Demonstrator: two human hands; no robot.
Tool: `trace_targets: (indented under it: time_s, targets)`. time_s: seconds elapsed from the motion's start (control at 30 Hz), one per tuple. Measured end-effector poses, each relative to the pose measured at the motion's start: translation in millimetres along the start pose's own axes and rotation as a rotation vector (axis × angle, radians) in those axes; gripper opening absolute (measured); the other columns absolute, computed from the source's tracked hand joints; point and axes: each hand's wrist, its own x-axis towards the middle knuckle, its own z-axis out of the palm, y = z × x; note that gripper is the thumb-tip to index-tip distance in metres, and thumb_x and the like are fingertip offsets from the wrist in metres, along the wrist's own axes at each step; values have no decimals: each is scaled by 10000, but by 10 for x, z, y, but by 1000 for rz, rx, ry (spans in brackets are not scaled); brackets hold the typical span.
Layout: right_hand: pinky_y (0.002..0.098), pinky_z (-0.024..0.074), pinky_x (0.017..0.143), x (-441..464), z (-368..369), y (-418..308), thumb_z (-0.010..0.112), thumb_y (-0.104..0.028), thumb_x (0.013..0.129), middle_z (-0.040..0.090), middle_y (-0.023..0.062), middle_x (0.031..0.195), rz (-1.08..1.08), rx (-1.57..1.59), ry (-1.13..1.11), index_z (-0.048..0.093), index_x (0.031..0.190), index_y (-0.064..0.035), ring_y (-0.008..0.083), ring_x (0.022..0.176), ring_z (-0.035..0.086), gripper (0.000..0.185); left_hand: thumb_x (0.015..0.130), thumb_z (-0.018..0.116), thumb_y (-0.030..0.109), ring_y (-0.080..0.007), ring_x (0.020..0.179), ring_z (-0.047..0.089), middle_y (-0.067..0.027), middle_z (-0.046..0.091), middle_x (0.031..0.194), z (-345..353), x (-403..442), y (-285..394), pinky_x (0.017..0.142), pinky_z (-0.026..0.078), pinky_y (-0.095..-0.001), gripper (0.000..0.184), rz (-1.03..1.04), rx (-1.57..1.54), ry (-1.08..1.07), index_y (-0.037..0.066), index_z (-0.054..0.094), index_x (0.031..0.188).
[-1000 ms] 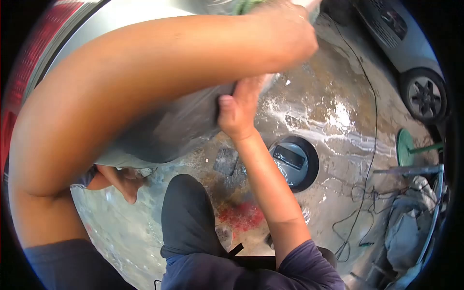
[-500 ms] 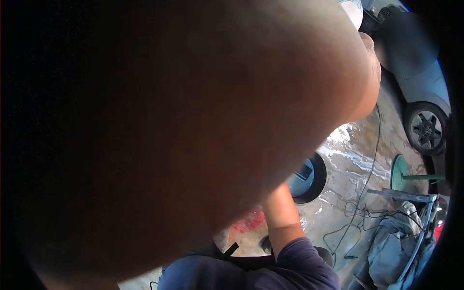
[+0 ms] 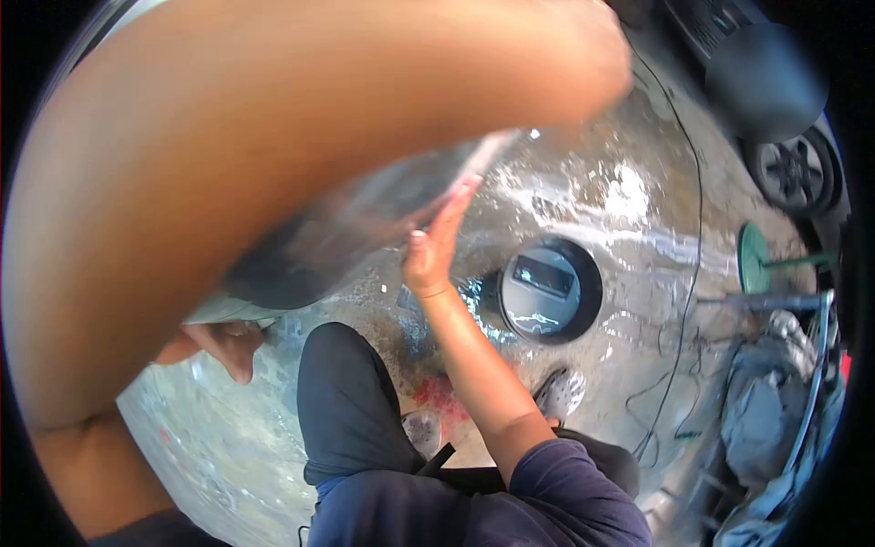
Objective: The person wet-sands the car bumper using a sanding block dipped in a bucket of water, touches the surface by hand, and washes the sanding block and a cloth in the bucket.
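Note:
My left arm sweeps across the top of the head view, very close to the camera. My left hand (image 3: 592, 68) is a blur at its far end; its fingers are not visible. Under this arm shows a dark, glossy curved panel (image 3: 310, 251) with a bright edge, its far part hidden. Against that edge rests my right hand (image 3: 436, 244), open, its fingers stretched out and the thumb apart. To the right of this hand stands a black bucket (image 3: 592, 301) with water in it; a dark rectangular shape shows in the water.
Wet concrete floor (image 3: 638, 237) with a red stain lies around my clog shoes (image 3: 561, 394). Someone's bare foot (image 3: 232, 351) appears below the panel. At right are a cable (image 3: 700, 210), a green round-topped stand (image 3: 753, 258), a metal frame with grey cloth (image 3: 766, 410) and a car wheel (image 3: 793, 173).
My left arm has moved up and away from the camera, uncovering the panel, my right hand, the bucket and my legs. The view has also shifted.

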Motion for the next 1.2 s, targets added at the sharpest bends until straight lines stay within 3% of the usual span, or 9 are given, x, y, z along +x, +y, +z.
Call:
trace_targets:
  time_s: [0.17,0.27,0.37,0.43,0.57,0.7,0.73,1.03,1.2]
  targets:
    - [554,160,1299,-85,-220,-50,555,-400,1068,134,279,1750,62,-48,-116,152,1693,-8,499,1615,128,841,833,696,177,-306,989,730,-124,787,952,-78,94,51,813,577,-432,193,45,149,-142,55,826,907]
    - [525,354,1219,83,-576,-43,607,-318,1035,410,281,1633,75,-83,-145,478,1559,-24,461,1505,410,615,851,675,184,-295,972,722,-115,780,946,-196,38,83,809,572,-435,194,54,257,-182,63,820,892]
    - [498,500,1069,395,-1180,84,614,-249,1001,652,267,1381,611,18,-307,695,1292,-26,419,1272,637,376,858,660,197,-287,941,713,-107,768,918,-197,25,128,803,565,-434,196,51,333,-140,74,811,867]
    - [462,561,927,447,-1653,429,668,-243,964,769,221,1106,628,-243,-426,771,1127,-43,378,1020,743,277,862,658,202,-284,939,709,-103,762,904,-194,12,121,808,563,-425,193,71,316,-99,81,808,864]
    - [453,550,930,386,-2423,1063,732,-233,902,785,204,991,907,-598,-1032,807,1069,-52,376,982,748,258,870,653,199,-282,945,705,-94,756,893,-137,-11,147,820,561,-411,186,73,302,-48,93,806,870]
    - [433,541,1005,77,-2423,1497,846,-423,799,776,211,1171,976,-651,-1183,798,1161,-24,369,1112,735,541,865,656,196,-279,960,701,-91,759,909,-204,-12,223,834,561,-416,184,51,365,-93,99,810,892]
    - [414,530,1044,-27,-2390,1567,873,-496,748,747,218,1273,989,-634,-1207,775,1226,-8,361,1192,713,690,863,657,196,-278,965,701,-89,760,913,-188,-11,228,840,560,-416,184,48,372,-96,101,812,897]
    - [457,460,1160,-750,-2065,2076,628,-251,937,627,223,1476,1187,-829,-1164,728,1351,-65,378,1376,601,464,852,665,185,-275,989,698,-88,765,935,-179,41,189,875,561,-411,188,1,333,-161,105,817,926]
    - [466,492,1124,-604,-1990,1990,663,-227,905,650,230,1439,1195,-794,-1165,727,1341,-54,390,1346,623,474,838,683,193,-279,970,696,-84,756,919,-167,21,157,862,559,-422,155,40,318,-95,108,799,898]
